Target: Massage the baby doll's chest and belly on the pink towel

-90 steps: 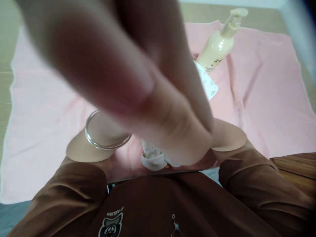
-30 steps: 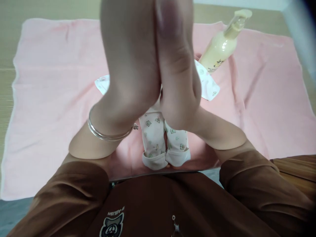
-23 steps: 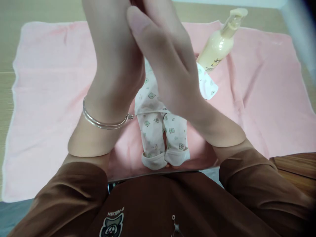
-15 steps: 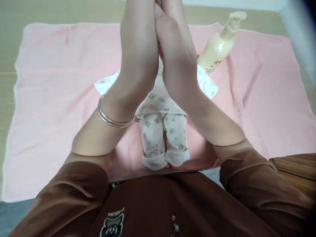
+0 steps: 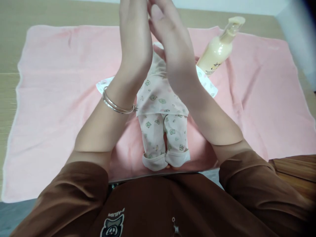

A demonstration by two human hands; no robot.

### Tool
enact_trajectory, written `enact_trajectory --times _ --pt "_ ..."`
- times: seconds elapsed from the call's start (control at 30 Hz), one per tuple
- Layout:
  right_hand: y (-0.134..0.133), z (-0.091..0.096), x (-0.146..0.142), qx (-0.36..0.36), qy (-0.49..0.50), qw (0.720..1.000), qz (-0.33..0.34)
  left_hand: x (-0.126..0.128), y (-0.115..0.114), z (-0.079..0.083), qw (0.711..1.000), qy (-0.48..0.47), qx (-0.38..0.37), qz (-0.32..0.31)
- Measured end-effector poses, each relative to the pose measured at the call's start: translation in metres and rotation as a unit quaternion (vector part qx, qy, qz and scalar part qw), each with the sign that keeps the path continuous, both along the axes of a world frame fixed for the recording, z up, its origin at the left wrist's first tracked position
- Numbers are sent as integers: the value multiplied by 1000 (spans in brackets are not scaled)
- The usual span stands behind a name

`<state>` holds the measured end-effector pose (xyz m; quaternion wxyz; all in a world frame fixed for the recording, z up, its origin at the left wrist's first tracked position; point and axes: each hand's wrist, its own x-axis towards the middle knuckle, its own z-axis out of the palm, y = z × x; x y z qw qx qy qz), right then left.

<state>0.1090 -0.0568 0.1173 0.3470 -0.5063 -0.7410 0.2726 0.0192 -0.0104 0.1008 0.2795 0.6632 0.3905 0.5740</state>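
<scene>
My left hand (image 5: 136, 41), with silver bangles (image 5: 116, 107) at its wrist, is raised in front of me with flat, stretched fingers. My right hand (image 5: 177, 54) leans against it near the fingers, while the heels of the palms are apart. The fingertips run out of the top of the view. Nothing shows between the palms. Beneath both hands lies a baby-like figure in a white printed top (image 5: 160, 98) and matching trousers (image 5: 154, 135) with turned-up cuffs. Its head and part of its arms are hidden behind my hands.
A pale yellow pump bottle (image 5: 217, 49) is at the right, beside the figure's sleeve. Under everything spreads a pink blanket (image 5: 56, 98) on a light wooden table (image 5: 10, 42). Brown wooden boards (image 5: 296, 168) show at the right edge.
My palms have parted at the heels and slid against each other. The left hand has shifted slightly left and up. The figure and the bottle stay in place.
</scene>
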Motion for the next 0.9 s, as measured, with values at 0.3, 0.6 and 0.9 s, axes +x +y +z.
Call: enact_trajectory --times 0.3,0.6,0.9 --pt "58 -77 29 137 -43 983 -110 3 44 -66 971 144 -112 152" --pt "68 -100 53 159 -55 983 -69 -6 41 -92 965 170 -132 153" --pt "65 -99 79 176 -63 982 17 -17 24 -103 973 193 -86 97"
